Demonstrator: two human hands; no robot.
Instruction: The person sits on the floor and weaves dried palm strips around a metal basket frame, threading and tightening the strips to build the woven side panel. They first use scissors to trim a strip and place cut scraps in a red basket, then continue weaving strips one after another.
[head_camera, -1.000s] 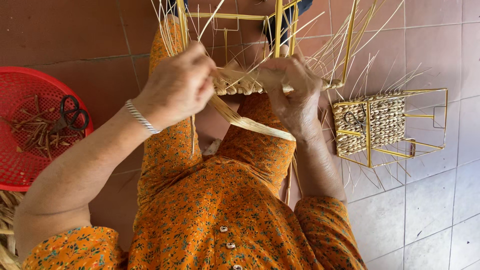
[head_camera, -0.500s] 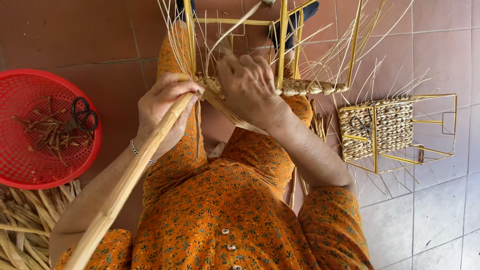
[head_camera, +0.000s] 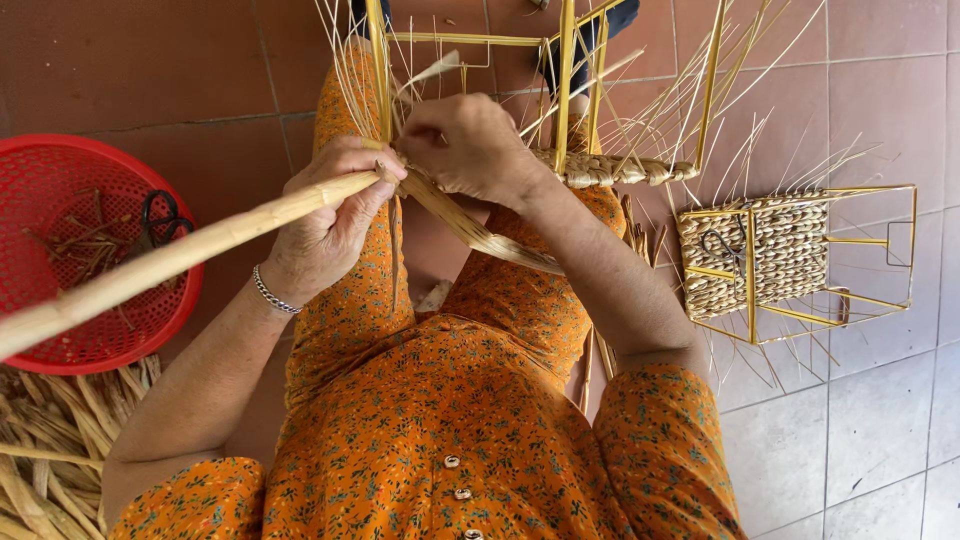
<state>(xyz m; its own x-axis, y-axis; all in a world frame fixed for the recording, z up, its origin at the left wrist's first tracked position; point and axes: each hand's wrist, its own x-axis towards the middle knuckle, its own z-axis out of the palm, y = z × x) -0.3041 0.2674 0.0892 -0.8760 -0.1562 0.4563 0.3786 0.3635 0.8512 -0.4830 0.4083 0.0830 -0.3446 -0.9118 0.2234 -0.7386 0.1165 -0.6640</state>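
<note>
Hands meet over the lap, both busy at a yellow wire frame (head_camera: 566, 60) that stands between the knees of a person in an orange flowered dress (head_camera: 440, 430). The left hand (head_camera: 335, 215) has its fingers wrapped tight round a long pale reed strand (head_camera: 170, 262), which runs from the grip out to the person's left and passes above a red plastic basket (head_camera: 60, 330) on the floor. A silver bracelet (head_camera: 272, 296) sits on that wrist. The right hand (head_camera: 470, 150) is curled just beside the left, its fingers pinched on the near end of the same strand where it joins the woven band (head_camera: 610, 170) already worked along the frame's lower bar; I cannot tell exactly which fingers press it. A flattened strip of the fibre (head_camera: 490, 235) trails from under the right hand across the thigh. Thin upright stakes (head_camera: 350, 70) fan out from the frame on all sides.

Inside the red basket lie black-handled scissors (head_camera: 165, 218) among dry scraps. A heap of loose reeds (head_camera: 50, 450) lies on the floor just beyond the basket, near the left elbow. To the person's right, well apart from the hands, a small woven basket on its own wire frame (head_camera: 765, 255) rests on the tiled floor (head_camera: 880, 420).
</note>
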